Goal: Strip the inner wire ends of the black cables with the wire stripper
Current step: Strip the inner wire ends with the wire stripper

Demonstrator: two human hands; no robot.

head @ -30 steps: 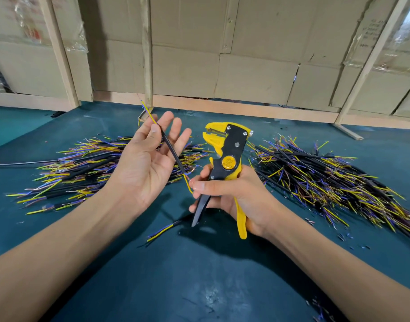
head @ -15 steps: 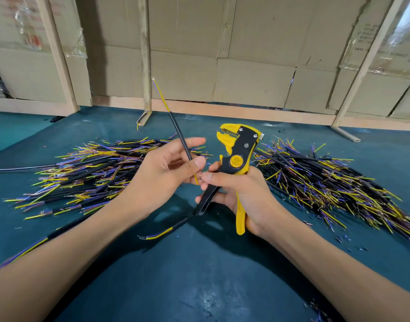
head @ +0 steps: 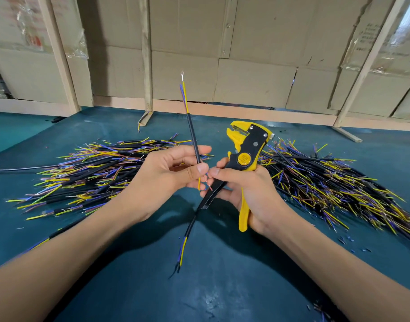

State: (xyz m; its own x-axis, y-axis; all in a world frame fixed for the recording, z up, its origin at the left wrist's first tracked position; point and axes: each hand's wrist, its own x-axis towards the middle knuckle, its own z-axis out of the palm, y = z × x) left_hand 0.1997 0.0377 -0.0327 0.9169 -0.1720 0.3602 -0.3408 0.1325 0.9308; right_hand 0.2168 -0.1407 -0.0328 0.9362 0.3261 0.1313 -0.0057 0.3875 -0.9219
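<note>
Above the teal table (head: 222,287), centre frame, the left hand (head: 166,175) pinched a black cable (head: 193,138) between thumb and fingers. Cable jacket was black; at the top end yellow and blue inner wires stuck out, tipped with a short bare twisted strand. At the bottom end, just under the thumb, a yellow wire and a pinkish bare twisted strand showed. Long axis ran near vertical, leaning slightly left toward the top; upper tip pointed at the cardboard wall (head: 245,66).

Right hand (head: 248,194) was wrapped around the wire stripper (head: 245,159): yellow and black body, yellow round dial, yellow lower handle, black upper handle. Head pointed up and slightly left; handles splayed downward. Right thumb tip sat just beside the left thumb, near the cable's lower end. Stripper head was apart from the cable.

Another black cable (head: 187,233) lay on the table under the hands, yellow and blue ends toward the camera.

No containers. Left pile of cables (head: 83,173) and right pile of cables (head: 327,182) lay loose on the table, flanking the hands, black with yellow and blue ends. Small offcuts (head: 345,240) were scattered lower right.
</note>
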